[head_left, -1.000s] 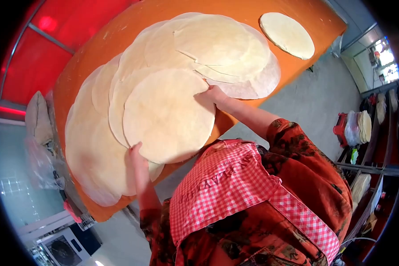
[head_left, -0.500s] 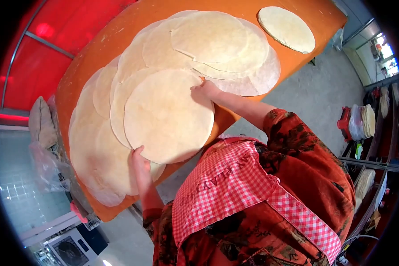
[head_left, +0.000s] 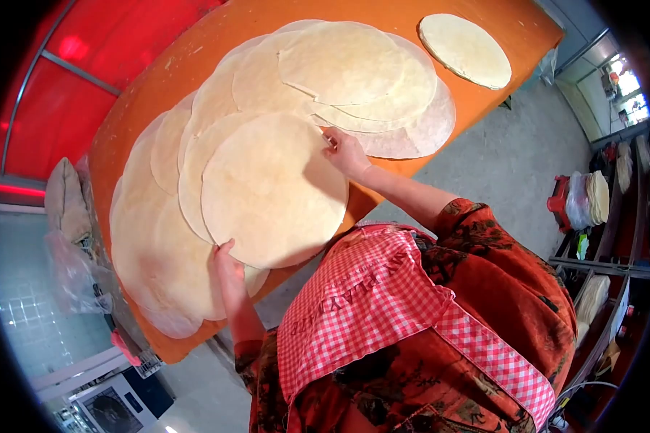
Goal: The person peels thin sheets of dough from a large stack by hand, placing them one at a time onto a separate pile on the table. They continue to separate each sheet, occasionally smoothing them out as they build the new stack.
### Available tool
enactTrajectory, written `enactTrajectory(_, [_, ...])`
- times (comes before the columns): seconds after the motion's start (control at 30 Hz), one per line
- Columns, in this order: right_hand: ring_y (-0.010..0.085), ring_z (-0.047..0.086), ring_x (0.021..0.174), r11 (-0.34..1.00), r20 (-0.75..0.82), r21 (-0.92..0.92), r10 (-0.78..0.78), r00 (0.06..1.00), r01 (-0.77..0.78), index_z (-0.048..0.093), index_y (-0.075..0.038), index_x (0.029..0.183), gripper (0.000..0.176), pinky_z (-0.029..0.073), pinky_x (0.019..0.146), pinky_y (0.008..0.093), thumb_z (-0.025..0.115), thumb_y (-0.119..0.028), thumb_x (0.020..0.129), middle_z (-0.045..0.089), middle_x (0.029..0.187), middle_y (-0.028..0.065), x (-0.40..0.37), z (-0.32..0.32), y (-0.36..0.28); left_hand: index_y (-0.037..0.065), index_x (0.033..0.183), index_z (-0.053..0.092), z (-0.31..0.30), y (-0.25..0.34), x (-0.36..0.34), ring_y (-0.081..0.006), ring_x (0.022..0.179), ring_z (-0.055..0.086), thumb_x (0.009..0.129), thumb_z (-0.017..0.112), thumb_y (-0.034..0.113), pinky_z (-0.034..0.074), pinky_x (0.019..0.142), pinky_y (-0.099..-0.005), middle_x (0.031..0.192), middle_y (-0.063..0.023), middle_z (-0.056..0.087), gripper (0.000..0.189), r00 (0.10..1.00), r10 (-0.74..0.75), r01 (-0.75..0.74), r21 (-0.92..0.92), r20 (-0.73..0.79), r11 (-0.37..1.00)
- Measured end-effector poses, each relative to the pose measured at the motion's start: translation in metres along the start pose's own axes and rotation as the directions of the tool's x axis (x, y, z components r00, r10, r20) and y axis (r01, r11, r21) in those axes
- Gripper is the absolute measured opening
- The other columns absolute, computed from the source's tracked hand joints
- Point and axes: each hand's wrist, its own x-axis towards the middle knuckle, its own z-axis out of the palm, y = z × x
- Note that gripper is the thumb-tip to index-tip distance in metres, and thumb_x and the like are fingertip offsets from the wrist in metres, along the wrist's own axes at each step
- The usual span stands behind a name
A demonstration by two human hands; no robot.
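Observation:
A large, round, thin flatbread sheet [head_left: 271, 191], pale and floury, lies on top at the near side of the spread. My left hand [head_left: 230, 258] pinches its lower-left edge, thumb on top. Just above its upper-right edge is my right hand [head_left: 348, 155], its fingers curled together. A small pale bit shows at the fingertips, too small to name. A shadow from this hand falls on the sheet. More overlapping flatbread sheets [head_left: 155, 252] fan out to the left, and another group of sheets [head_left: 347, 61] lies beyond.
An orange-covered table [head_left: 383, 14] carries the sheets. A separate round stack [head_left: 466, 50] sits near its far right corner. Shelves [head_left: 607, 267] with bagged flat goods stand on the right. A clear plastic bag [head_left: 72, 270] hangs by the left edge.
My right hand has lifted slightly off the top sheet's upper-right edge and moved right, its fingers curling. My left hand stays at the lower-left edge. The sheets lie as before.

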Motion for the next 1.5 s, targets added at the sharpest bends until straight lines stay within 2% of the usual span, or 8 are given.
enactTrajectory(0.13, [0.0175, 0.06, 0.071, 0.993, 0.086, 0.043, 0.103, 0.991, -0.107, 0.058, -0.003, 0.106, 0.03, 0.05, 0.063, 0.0314, 0.068, -0.006, 0.077, 0.062, 0.078, 0.0082, 0.013, 0.026, 0.046, -0.001, 0.128, 0.045, -0.004, 0.0, 0.002, -0.0324, 0.118, 0.051, 0.087, 0.055, 0.008, 0.041, 0.1, -0.0478, 0.128, -0.0161, 0.052, 0.042, 0.997, -0.016, 0.017, -0.02, 0.075, 1.0])
enactTrajectory(0.33, [0.0217, 0.057, 0.065, 0.689, 0.498, 0.581, 0.12, 0.859, -0.433, 0.053, 0.006, 0.103, 0.026, 0.046, 0.054, 0.0342, 0.062, 0.003, 0.079, 0.06, 0.078, 0.0107, 0.011, -0.008, -0.035, -0.001, 0.134, 0.042, 0.006, 0.009, -0.014, -0.0286, 0.121, 0.049, 0.094, 0.051, 0.02, 0.039, 0.102, -0.043, 0.134, -0.0165, 0.049, 0.045, 0.989, -0.06, 0.082, -0.162, 0.134, 0.983])
enactTrajectory(0.4, [0.0216, 0.059, 0.075, 0.734, 0.465, 0.532, 0.165, 0.87, -0.423, 0.054, 0.005, 0.104, 0.022, 0.047, 0.063, 0.035, 0.058, -0.001, 0.084, 0.062, 0.087, 0.0109, 0.026, 0.026, 0.054, -0.001, 0.134, 0.041, 0.012, 0.011, -0.018, -0.0294, 0.121, 0.049, 0.094, 0.05, 0.02, 0.039, 0.102, -0.0437, 0.133, -0.0161, 0.05, 0.046, 0.998, -0.004, 0.011, -0.096, 0.071, 0.995])
enactTrajectory(0.53, [0.0212, 0.058, 0.096, 0.977, 0.289, 0.112, 0.144, 0.947, -0.182, 0.057, 0.004, 0.108, 0.028, 0.046, 0.084, 0.0361, 0.044, -0.016, 0.093, 0.063, 0.103, 0.011, 0.009, 0.013, 0.038, -0.002, 0.134, 0.04, 0.014, 0.005, -0.021, -0.0306, 0.12, 0.05, 0.093, 0.053, 0.017, 0.041, 0.101, -0.0458, 0.133, -0.0161, 0.05, 0.047, 0.997, -0.004, 0.006, -0.028, 0.073, 1.0])
enactTrajectory(0.63, [0.0238, 0.06, 0.099, 0.815, 0.345, 0.435, 0.24, 0.907, -0.381, 0.057, 0.004, 0.108, 0.03, 0.047, 0.085, 0.0369, 0.054, -0.016, 0.086, 0.064, 0.103, 0.0138, 0.039, 0.048, 0.108, -0.003, 0.131, 0.041, 0.0, 0.004, -0.01, -0.032, 0.118, 0.052, 0.091, 0.056, 0.012, 0.042, 0.099, -0.049, 0.13, -0.0173, 0.051, 0.045, 0.997, 0.013, -0.012, -0.01, 0.076, 1.0])
enactTrajectory(0.7, [0.0266, 0.062, 0.101, 0.857, 0.353, 0.377, 0.218, 0.91, -0.352, 0.057, 0.004, 0.108, 0.034, 0.048, 0.084, 0.0378, 0.061, -0.016, 0.081, 0.065, 0.102, 0.0164, 0.046, 0.055, 0.115, -0.004, 0.13, 0.042, 0.004, 0.001, -0.01, -0.0319, 0.116, 0.053, 0.09, 0.056, 0.009, 0.043, 0.098, -0.0493, 0.128, -0.0171, 0.052, 0.044, 0.997, 0.068, -0.069, 0.03, 0.027, 0.997])
enactTrajectory(0.77, [0.0296, 0.063, 0.102, 0.994, 0.286, -0.097, 0.084, 0.955, -0.059, 0.057, 0.004, 0.108, 0.037, 0.049, 0.083, 0.039, 0.065, -0.016, 0.078, 0.066, 0.102, 0.0193, 0.016, 0.019, 0.048, -0.004, 0.126, 0.044, 0.006, 0.004, -0.013, -0.0309, 0.114, 0.053, 0.089, 0.057, 0.007, 0.044, 0.097, -0.0472, 0.125, -0.0167, 0.053, 0.041, 0.998, 0.053, -0.053, -0.002, 0.03, 0.999])
enactTrajectory(1.5, [0.0389, 0.063, 0.097, 0.88, 0.236, -0.469, 0.037, 0.971, 0.08, 0.052, 0.003, 0.121, 0.048, 0.05, 0.084, 0.0444, 0.062, -0.018, 0.079, 0.065, 0.1, 0.0251, -0.001, 0.001, 0.019, -0.005, 0.117, 0.051, 0.02, 0.015, -0.02, -0.0298, 0.108, 0.058, 0.082, 0.06, -0.002, 0.049, 0.092, -0.0423, 0.116, -0.0172, 0.059, 0.036, 1.0, -0.007, 0.008, 0.054, -0.009, 0.999])
